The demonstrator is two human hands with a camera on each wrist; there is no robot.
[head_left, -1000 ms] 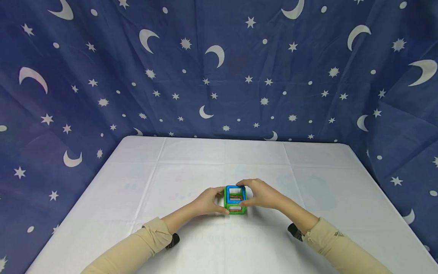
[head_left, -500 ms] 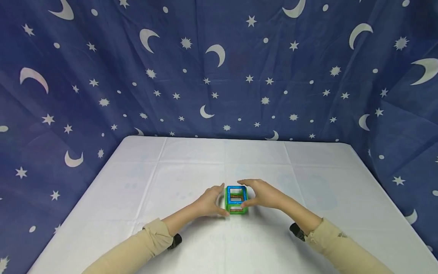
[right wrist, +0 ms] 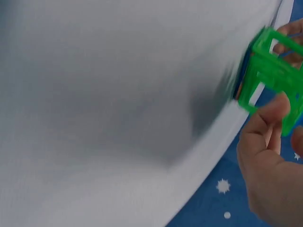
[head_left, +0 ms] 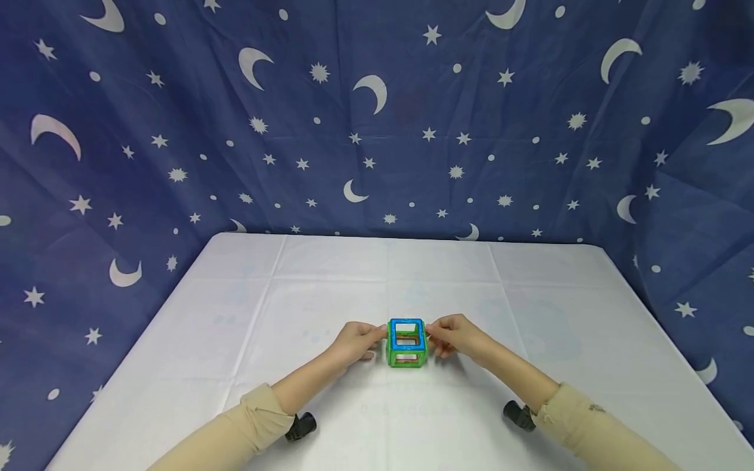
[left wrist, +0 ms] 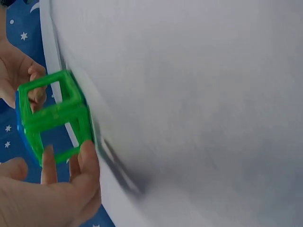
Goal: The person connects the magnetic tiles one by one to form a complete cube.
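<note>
A small cube of magnetic tiles (head_left: 408, 348) stands on the white cloth, with a blue open square on top, green squares on the sides and orange at the base. My left hand (head_left: 355, 343) touches its left side. In the left wrist view, the fingers of that hand (left wrist: 66, 194) lie against the lower part of a green tile (left wrist: 52, 113). From the other side, my right hand (head_left: 462, 337) has its fingertips right at the cube's right wall. The right wrist view shows bent fingers of this hand (right wrist: 265, 156) close over a green tile (right wrist: 274, 68).
The white tablecloth (head_left: 330, 288) covers a table whose far edge meets a blue curtain (head_left: 406, 104) with moons and stars. Black wrist cameras (head_left: 302, 426) hang below both tan sleeves (head_left: 226, 428).
Both hands, spread around the cube half a second ago, have drawn their fingers in against its left and right sides. The right hand has left the top edge; the cube has barely moved.
</note>
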